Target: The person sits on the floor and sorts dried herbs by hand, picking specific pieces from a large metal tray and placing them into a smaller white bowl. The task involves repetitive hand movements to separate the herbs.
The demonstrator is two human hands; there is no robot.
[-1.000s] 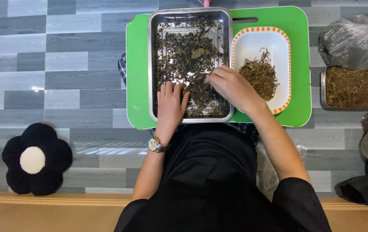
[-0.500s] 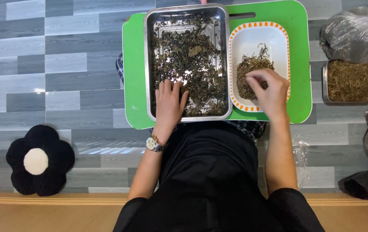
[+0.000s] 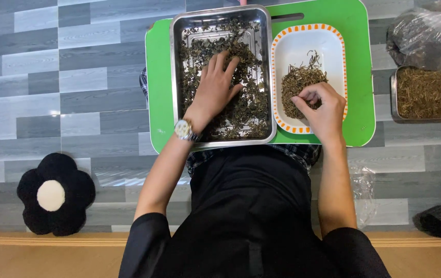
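A steel tray full of dark dried leaves and stems sits on a green lap table. My left hand, with a wristwatch, lies flat in the tray, fingers spread over the leaves. Right of the tray stands a white dish with an orange rim holding a pile of brown stems. My right hand hovers over the near part of that pile with its fingers pinched together; whether any stems are between them I cannot tell.
A second steel tray of brown stems rests on the floor at the right, beside clear plastic bags of dried plant matter. A black flower-shaped cushion lies on the grey plank floor at the left.
My right hand left the steel tray and moved right to the white dish. My left hand slid farther up into the tray's leaves.
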